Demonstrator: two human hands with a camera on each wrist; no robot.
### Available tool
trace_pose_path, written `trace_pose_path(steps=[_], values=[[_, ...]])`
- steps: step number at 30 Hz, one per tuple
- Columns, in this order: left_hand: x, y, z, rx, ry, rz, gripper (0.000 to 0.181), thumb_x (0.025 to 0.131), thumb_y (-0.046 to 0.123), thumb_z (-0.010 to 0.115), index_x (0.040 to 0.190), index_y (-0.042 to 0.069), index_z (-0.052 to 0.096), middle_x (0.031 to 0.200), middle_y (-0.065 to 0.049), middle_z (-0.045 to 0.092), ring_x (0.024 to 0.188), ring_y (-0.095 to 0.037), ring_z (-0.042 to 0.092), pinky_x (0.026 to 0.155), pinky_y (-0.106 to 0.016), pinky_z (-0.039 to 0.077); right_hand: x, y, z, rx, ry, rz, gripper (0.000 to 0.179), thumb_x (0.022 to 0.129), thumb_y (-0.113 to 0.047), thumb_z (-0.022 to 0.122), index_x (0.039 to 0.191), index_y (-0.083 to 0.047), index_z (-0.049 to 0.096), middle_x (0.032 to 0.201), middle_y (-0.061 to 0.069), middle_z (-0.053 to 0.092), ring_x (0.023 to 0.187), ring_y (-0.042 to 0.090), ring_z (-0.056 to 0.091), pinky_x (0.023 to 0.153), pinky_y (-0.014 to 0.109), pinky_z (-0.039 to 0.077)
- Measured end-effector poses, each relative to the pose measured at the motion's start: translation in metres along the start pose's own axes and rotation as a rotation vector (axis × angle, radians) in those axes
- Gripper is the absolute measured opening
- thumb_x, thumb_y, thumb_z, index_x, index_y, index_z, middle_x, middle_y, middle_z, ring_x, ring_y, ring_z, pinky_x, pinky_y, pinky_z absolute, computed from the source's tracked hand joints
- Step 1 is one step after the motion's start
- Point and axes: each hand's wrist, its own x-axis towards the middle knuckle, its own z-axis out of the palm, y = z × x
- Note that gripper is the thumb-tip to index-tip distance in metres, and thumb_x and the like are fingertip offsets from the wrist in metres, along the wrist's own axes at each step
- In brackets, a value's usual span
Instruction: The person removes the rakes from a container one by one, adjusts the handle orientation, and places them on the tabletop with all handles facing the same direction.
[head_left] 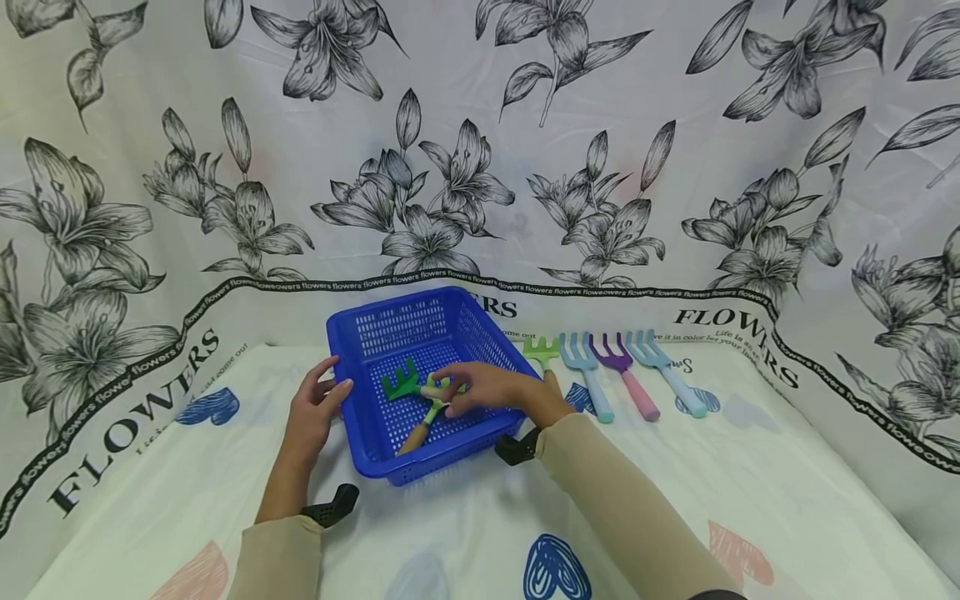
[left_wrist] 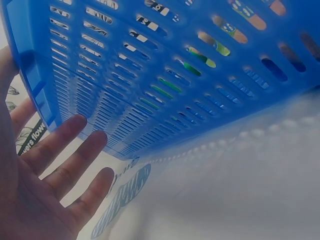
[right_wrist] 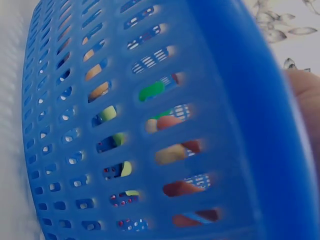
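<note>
A blue plastic basket [head_left: 438, 467] with perforated walls stands in front of me, turned at an angle. My left hand [head_left: 318, 404] touches its left rim with thumb and forefinger. In the left wrist view the other fingers [left_wrist: 75, 162] are straight and spread beside the wall. Inside the basket, my right hand [head_left: 483, 387] pinches the pale handle of a dark green hand rake [head_left: 402, 380], whose tines point left. Beneath it lies a light green hand rake [head_left: 420, 433] with a wooden handle, its head partly hidden by my fingers. Through the slots in the right wrist view, fingertips flank the pale handle [right_wrist: 170, 154].
Right of the basket several hand rakes lie in a row: a light green one [head_left: 543, 350], a light blue one [head_left: 588, 375], a purple and pink one [head_left: 630, 379] and another light blue one [head_left: 667, 375]. A flower-printed cloth [head_left: 435, 208] hangs behind.
</note>
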Motion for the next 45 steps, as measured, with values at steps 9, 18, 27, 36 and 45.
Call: trace_pose_path(steps=[9, 18, 27, 36, 45], values=[[0.0014, -0.0031, -0.0013, -0.002, 0.012, 0.008, 0.068, 0.096, 0.046, 0.057, 0.154, 0.025, 0.029, 0.139, -0.022, 0.047, 0.124, -0.036, 0.048, 0.103, -0.054, 0.039, 0.0017, 0.0018, -0.0027, 0.023, 0.247, -0.071, 0.062, 0.089, -0.006, 0.070, 0.144, -0.020, 0.047, 0.109, 0.005, 0.070, 0.107, 0.021, 0.063, 0.086, 0.034, 0.052], [0.0024, -0.0033, 0.0009, 0.002, 0.006, 0.015, 0.068, 0.096, 0.046, 0.058, 0.153, 0.024, 0.029, 0.140, -0.023, 0.046, 0.125, -0.038, 0.048, 0.103, -0.055, 0.039, 0.0038, 0.0060, -0.0045, -0.067, 0.475, 0.001, 0.051, 0.093, -0.010, 0.066, 0.141, -0.018, 0.051, 0.100, -0.005, 0.067, 0.095, 0.018, 0.062, 0.073, 0.031, 0.052], [0.0037, -0.0027, 0.0005, 0.007, 0.012, 0.009, 0.067, 0.095, 0.046, 0.058, 0.153, 0.025, 0.030, 0.140, -0.023, 0.046, 0.125, -0.038, 0.047, 0.103, -0.055, 0.039, 0.0059, 0.0082, -0.0068, -0.074, 0.544, 0.057, 0.010, 0.092, -0.017, 0.067, 0.101, -0.013, 0.070, 0.098, 0.000, 0.065, 0.083, 0.017, 0.060, 0.063, 0.027, 0.052], [0.0021, -0.0031, 0.0003, 0.015, 0.014, 0.006, 0.067, 0.096, 0.046, 0.057, 0.153, 0.024, 0.030, 0.139, -0.023, 0.046, 0.124, -0.038, 0.048, 0.102, -0.055, 0.040, 0.0060, 0.0087, -0.0062, -0.055, 0.568, 0.055, 0.011, 0.092, -0.019, 0.068, 0.100, -0.012, 0.072, 0.095, -0.002, 0.066, 0.081, 0.014, 0.062, 0.064, 0.028, 0.052], [0.0022, -0.0046, 0.0007, 0.019, 0.016, 0.016, 0.066, 0.096, 0.046, 0.057, 0.153, 0.025, 0.030, 0.140, -0.022, 0.046, 0.125, -0.038, 0.048, 0.102, -0.055, 0.039, 0.0015, 0.0045, -0.0054, -0.055, 0.674, 0.003, 0.012, 0.094, -0.017, 0.067, 0.102, -0.011, 0.071, 0.098, 0.000, 0.067, 0.081, 0.014, 0.061, 0.064, 0.027, 0.051]])
